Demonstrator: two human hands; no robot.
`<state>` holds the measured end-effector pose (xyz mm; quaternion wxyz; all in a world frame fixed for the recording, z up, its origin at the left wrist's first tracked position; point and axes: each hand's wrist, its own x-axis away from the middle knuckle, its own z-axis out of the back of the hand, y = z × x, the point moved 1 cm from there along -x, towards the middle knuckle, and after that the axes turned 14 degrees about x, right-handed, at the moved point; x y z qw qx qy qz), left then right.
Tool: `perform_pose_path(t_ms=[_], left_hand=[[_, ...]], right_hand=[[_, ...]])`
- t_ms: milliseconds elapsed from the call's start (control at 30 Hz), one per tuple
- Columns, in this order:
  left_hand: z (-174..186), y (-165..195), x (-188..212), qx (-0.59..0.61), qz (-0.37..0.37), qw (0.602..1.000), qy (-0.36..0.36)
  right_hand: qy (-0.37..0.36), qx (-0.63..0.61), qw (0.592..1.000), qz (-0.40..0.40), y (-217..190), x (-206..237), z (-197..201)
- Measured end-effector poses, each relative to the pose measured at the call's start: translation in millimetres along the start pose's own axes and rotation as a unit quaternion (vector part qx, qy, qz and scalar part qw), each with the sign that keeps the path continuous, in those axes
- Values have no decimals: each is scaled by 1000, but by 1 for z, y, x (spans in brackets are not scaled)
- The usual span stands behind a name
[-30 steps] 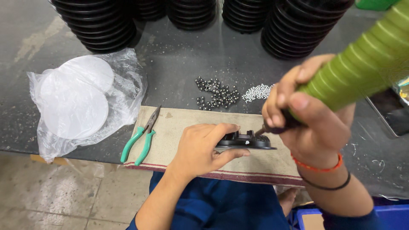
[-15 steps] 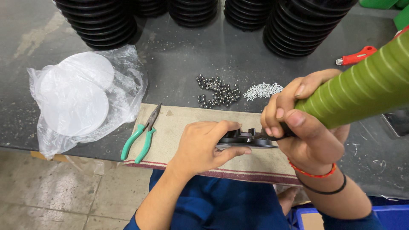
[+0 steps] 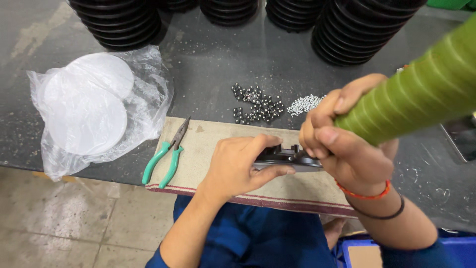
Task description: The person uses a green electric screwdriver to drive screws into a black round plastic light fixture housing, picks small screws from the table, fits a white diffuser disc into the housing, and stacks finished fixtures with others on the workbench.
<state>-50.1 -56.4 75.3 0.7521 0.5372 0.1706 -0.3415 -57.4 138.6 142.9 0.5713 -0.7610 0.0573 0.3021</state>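
Observation:
My left hand (image 3: pixel 243 166) grips a flat black part (image 3: pixel 282 158) and holds it down on a beige cloth mat (image 3: pixel 208 144). My right hand (image 3: pixel 342 144) is closed around the ribbed green handle of a tool (image 3: pixel 421 94), whose tip is hidden behind my fingers right above the black part. Just beyond the mat lie a pile of small dark steel balls (image 3: pixel 255 104) and a smaller heap of shiny little screws (image 3: pixel 303 104).
Green-handled pliers (image 3: pixel 166 156) lie on the mat's left end. A clear bag of white round discs (image 3: pixel 89 106) sits at the left. Stacks of black ribbed rings (image 3: pixel 362 30) line the back of the dark table (image 3: pixel 208 64). A blue bin (image 3: pixel 357 250) is below right.
My right hand and the green tool have come down and left onto the black part. My left hand stays clamped on the part.

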Motion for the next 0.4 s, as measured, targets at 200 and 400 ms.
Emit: perform_pose_path(t_ms=[200, 400], left_hand=[[-2, -15, 16, -40, 22, 999, 27], [0, -58, 90, 206, 106, 948, 220]], right_hand=[[17, 30, 999, 16, -1, -5, 5], [28, 209, 977, -16, 64, 55, 41]])
